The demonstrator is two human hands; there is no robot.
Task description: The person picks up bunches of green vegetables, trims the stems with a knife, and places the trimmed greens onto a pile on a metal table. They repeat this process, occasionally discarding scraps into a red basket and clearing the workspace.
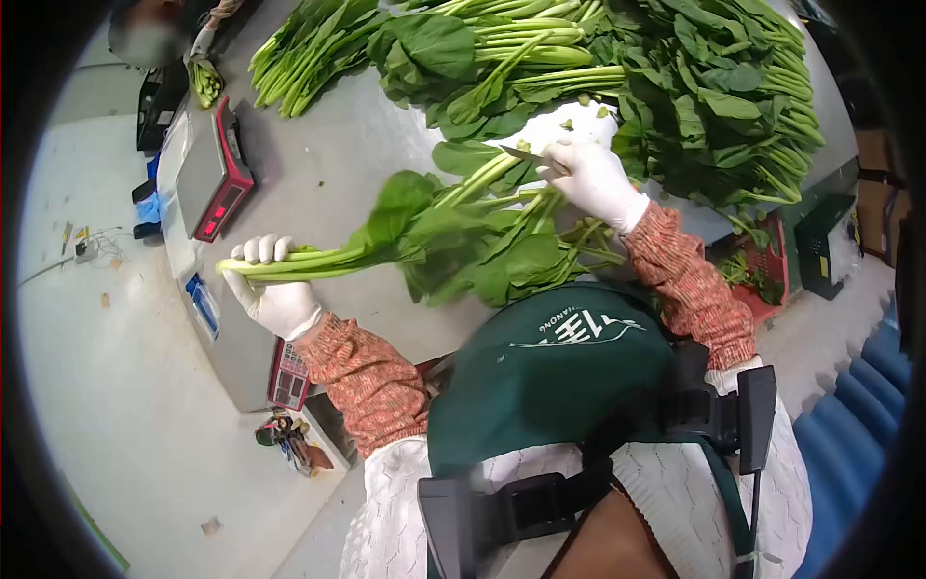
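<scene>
My gloved left hand (275,291) is wrapped round the pale stems of a bunch of leafy greens (359,255), held sideways over the metal table with its leaves pointing right. In my gloved right hand (590,179) is a small knife (522,153), its blade pointing left near the cut stem ends of other greens. The handle is hidden by my fingers. Loose leafy greens (526,256) lie between my hands, close to my green apron (540,367). Under the knife is a white surface (555,127) with small stem scraps on it.
Large heaps of leafy greens (714,96) cover the far and right side of the metal table (323,164). A red-edged scale (214,183) stands at left. Another person's hand holds greens (204,83) at top left. A red crate (767,275) sits low at right.
</scene>
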